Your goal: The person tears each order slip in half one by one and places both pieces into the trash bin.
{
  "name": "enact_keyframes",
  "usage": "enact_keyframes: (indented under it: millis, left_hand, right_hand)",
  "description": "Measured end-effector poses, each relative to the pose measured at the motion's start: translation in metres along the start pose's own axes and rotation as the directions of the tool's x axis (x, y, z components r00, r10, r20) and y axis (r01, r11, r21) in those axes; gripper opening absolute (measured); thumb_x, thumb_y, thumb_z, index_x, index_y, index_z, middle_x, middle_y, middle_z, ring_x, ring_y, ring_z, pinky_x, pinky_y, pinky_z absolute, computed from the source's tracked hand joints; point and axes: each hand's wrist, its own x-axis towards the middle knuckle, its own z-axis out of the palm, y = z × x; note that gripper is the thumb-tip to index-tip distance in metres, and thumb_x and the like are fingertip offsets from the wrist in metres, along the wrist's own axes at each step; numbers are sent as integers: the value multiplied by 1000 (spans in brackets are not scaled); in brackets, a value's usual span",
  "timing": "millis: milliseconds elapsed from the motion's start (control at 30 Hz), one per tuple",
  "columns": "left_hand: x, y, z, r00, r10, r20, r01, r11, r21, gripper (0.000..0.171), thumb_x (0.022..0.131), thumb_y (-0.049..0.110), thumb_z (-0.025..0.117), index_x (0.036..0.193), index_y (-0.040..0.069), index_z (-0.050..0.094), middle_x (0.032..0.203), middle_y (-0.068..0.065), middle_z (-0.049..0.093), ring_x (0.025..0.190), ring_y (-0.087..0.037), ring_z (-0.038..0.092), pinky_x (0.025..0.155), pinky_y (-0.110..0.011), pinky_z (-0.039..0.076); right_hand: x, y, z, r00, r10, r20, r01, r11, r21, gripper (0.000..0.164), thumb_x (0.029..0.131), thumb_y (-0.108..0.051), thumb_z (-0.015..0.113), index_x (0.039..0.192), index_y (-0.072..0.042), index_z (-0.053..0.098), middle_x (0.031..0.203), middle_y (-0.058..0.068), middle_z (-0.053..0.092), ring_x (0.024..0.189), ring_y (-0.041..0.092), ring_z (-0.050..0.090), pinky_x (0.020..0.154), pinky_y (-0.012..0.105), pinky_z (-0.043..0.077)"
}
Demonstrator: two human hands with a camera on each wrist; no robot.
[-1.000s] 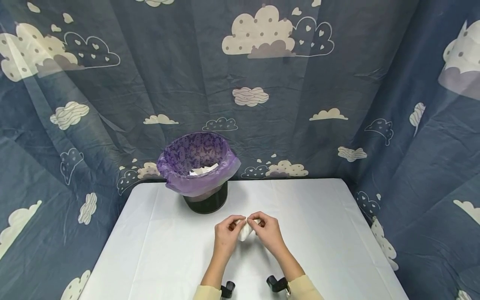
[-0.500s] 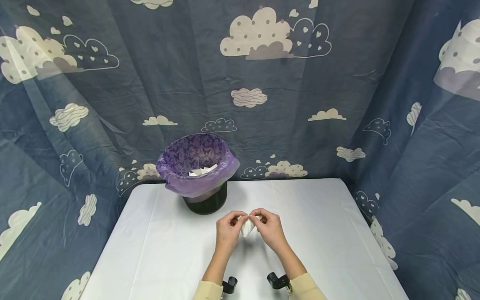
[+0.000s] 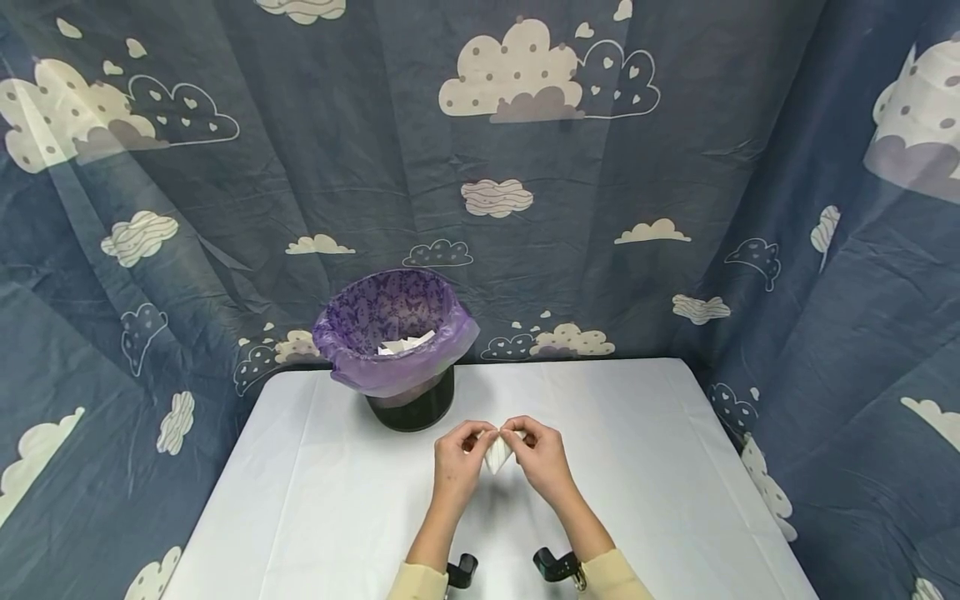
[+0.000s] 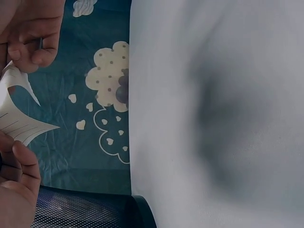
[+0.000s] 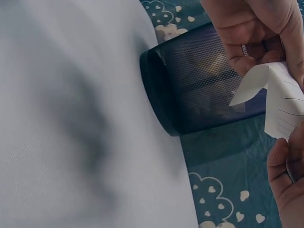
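Note:
A small piece of white lined paper (image 3: 497, 457) is held up between both hands above the table. My left hand (image 3: 457, 460) pinches it from the left, thumb against fingers. From the right, my right hand (image 3: 542, 458) pinches it the same way, the two sets of fingertips nearly meeting at the top. In the left wrist view the paper (image 4: 21, 121) bends into a curve with pointed ends and thin dark lines on it. The right wrist view has the paper (image 5: 280, 97) folded over, one corner hanging free.
Behind and left of the hands stands a black mesh waste bin (image 3: 411, 408) lined with a purple bag (image 3: 397, 375). White paper scraps (image 3: 406, 343) lie inside it. A white-covered table (image 3: 637, 500) lies below, and a dark cloud-patterned curtain (image 3: 570, 275) hangs around it.
Both hands have shifted very slightly to the right, still pinching the paper. The paper's lower end has turned and now narrows to a point beneath the fingers.

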Motion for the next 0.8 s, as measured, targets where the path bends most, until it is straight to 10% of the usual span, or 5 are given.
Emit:
enact_keyframes:
  millis: [800]
  left_hand:
    - [-2,5,3,999,-42,-31,37,987,-156,14,91,21,83,90,8,80,87,-6,78,74,-7,63,69,-18,53]
  right_hand:
    - [-7,-9,7,997,42,-57,-34,991,131,8,96,-10,78,94,-3,75,71,-2,59,58,5,46,50,17,36]
